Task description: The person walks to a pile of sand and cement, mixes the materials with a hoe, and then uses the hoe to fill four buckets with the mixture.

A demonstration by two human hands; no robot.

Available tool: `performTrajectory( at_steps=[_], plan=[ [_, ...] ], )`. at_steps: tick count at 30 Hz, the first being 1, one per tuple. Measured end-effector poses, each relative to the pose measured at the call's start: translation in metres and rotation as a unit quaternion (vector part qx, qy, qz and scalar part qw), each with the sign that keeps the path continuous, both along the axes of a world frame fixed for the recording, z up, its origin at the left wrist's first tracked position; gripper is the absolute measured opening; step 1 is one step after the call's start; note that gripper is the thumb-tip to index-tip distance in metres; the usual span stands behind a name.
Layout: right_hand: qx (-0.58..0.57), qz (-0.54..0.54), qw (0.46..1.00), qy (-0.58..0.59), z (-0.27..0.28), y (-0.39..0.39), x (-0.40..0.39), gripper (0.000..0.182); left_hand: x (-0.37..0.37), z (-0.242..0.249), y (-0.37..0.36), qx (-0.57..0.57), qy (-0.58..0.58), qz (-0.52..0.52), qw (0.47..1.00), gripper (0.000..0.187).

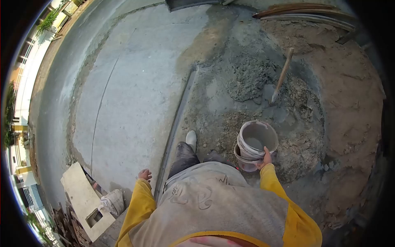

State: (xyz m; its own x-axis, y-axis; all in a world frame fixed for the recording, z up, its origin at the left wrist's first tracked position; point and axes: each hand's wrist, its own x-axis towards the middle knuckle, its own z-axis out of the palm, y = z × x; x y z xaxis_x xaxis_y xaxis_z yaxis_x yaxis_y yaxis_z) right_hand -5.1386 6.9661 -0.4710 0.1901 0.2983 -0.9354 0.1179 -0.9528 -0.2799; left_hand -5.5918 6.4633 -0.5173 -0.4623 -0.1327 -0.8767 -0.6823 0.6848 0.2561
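My right hand (265, 158) is closed on the near side of a pale, cement-smeared bucket (258, 138), its fingers at the rim. The bucket's mouth faces up, showing a grey inside. A second bucket (247, 164) shows below and partly behind it, overlapped by the first. My left hand (145, 175) hangs at my side over the concrete with loosely bent fingers and nothing in it. In front of the buckets, a shovel (282, 76) with a wooden handle leans in a heap of wet grey mortar (251, 78).
A brown sand heap (349, 107) spreads along the right. Smooth concrete (131, 90) lies to the left, bordered by a narrow straight groove (177, 119). Curved-looking boards (306, 16) lie at the far right. A pale panel (88, 199) and a sack (112, 201) are at lower left.
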Motion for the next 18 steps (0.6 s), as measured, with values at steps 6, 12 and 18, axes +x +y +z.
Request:
performTrajectory(
  at_steps=[6, 12, 18],
  plan=[
    [-0.065, -0.136, 0.987, -0.06, 0.009, -0.017, -0.054, 0.091, -0.22, 0.026, 0.207, 0.092, 0.059, -0.162, 0.981, 0.04],
    [-0.097, -0.2, 0.973, -0.064, -0.085, -0.048, -0.073, 0.077, -0.336, 0.03, 0.42, 0.134, 0.082, -0.298, 0.942, 0.039],
    [-0.072, -0.334, 0.934, -0.102, -0.045, 0.021, -0.17, 0.078, -0.369, 0.023, 0.571, 0.055, -0.037, -0.42, 0.905, 0.033]
  ],
)
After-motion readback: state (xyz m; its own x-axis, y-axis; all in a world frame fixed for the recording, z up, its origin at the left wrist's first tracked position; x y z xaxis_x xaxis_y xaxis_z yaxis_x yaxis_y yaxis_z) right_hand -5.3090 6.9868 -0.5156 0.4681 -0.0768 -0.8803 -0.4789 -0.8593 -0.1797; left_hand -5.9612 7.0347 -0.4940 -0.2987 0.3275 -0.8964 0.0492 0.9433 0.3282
